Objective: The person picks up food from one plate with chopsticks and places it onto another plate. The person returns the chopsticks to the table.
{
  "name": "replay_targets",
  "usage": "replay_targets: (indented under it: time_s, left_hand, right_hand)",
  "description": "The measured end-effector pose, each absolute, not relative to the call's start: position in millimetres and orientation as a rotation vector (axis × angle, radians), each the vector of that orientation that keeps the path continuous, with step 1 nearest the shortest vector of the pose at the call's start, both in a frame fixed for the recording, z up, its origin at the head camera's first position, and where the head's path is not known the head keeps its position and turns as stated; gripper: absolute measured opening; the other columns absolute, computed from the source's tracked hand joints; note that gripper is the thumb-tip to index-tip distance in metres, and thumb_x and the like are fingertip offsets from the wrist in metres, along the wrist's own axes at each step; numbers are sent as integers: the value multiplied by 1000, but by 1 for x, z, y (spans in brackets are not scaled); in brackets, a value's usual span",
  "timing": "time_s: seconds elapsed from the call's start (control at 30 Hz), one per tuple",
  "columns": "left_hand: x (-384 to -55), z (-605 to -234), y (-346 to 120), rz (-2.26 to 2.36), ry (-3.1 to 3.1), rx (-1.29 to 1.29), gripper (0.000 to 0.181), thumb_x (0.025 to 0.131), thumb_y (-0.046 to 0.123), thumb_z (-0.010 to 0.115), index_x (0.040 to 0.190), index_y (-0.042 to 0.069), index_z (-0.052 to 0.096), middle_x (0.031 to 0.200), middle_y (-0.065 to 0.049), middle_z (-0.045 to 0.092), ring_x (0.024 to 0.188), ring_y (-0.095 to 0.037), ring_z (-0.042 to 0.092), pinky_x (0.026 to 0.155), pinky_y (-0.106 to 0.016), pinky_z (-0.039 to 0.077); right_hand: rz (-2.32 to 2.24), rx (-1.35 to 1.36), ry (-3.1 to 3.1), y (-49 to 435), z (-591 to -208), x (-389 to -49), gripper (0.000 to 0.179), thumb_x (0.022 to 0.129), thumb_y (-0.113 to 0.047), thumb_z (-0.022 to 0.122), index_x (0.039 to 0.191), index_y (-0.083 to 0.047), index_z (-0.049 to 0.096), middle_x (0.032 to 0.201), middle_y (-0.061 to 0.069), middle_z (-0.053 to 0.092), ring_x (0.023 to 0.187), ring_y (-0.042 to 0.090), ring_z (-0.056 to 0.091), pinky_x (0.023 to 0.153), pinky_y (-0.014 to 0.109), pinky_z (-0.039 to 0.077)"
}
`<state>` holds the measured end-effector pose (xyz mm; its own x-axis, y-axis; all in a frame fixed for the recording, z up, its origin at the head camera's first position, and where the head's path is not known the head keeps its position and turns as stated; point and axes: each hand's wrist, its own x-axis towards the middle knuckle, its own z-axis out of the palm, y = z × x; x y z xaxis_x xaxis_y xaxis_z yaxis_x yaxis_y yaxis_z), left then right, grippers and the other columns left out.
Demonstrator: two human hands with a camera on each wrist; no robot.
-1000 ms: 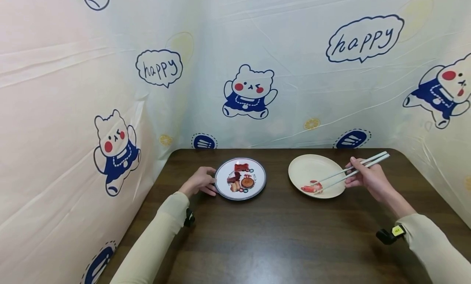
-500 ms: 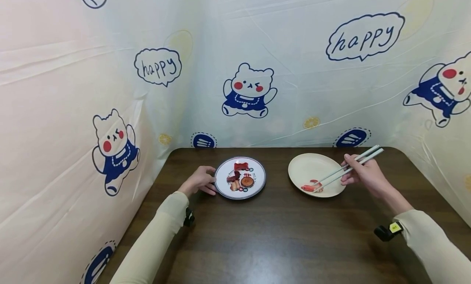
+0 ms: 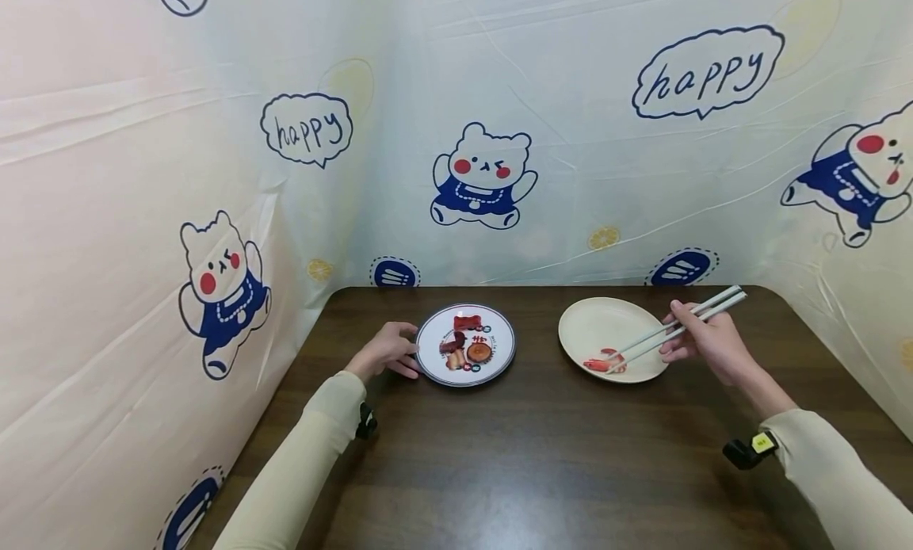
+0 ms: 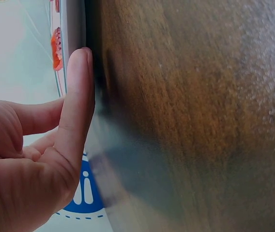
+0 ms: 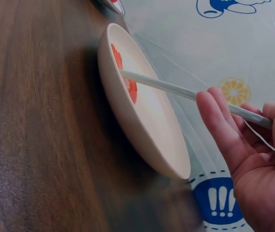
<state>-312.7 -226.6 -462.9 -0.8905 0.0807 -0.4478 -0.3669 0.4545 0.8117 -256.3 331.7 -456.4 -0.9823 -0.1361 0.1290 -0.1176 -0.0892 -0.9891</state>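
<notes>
In the head view a cream plate [image 3: 595, 320] lies on the table, with a red-and-white shrimp [image 3: 605, 361] near its front edge. My right hand [image 3: 709, 344] holds a pair of pale chopsticks [image 3: 666, 338], whose tips reach down to the shrimp. The right wrist view also shows a chopstick [image 5: 161, 86] meeting the shrimp [image 5: 130, 87]; a firm pinch cannot be made out. My left hand [image 3: 388, 350] touches the left rim of a blue-rimmed white plate [image 3: 433, 340] bearing pictures of food. Its thumb [image 4: 77, 84] lies straight along that plate's side in the left wrist view.
The dark wooden table [image 3: 528, 463] extends toward me in front of both plates. A printed cloth curtain [image 3: 563, 82] rises behind the table and along its sides. Dark wrist cameras [image 3: 749, 451] are strapped to both sleeves.
My right hand and the chopsticks' upper ends have shifted slightly left, while the tips stay at the shrimp. My left hand and both plates keep their places.
</notes>
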Motion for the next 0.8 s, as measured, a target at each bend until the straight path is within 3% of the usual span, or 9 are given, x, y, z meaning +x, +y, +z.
replay_targets:
  time_s: [0.27, 0.53, 0.8]
  left_hand:
    - [-312, -464, -227, 1429, 2286, -229, 54, 107, 2, 58, 157, 2, 39, 105, -26, 64, 70, -27, 73, 68, -41, 67]
    - [-311, -464, -226, 1415, 2287, -242, 54, 107, 2, 58, 157, 2, 40, 105, -26, 65, 71, -28, 74, 68, -40, 67]
    - [-314, -465, -228, 1419, 2292, -233, 53, 107, 2, 59, 157, 2, 40, 105, -26, 65, 71, -28, 74, 68, -40, 67]
  right_hand:
    - [-2325, -296, 2075, 337, -465, -260, 40, 112, -27, 52, 105, 12, 60, 83, 19, 73, 68, 24, 76, 64, 41, 66]
    - [-2468, -358, 1709, 352, -475, -267, 37, 116, -18, 39, 101, 4, 65, 86, 19, 75, 72, 25, 77, 69, 38, 66]
    - [-2504, -283, 1449, 364, -477, -282, 42, 116, -19, 37, 98, 2, 68, 85, 18, 75, 72, 26, 77, 71, 35, 67]
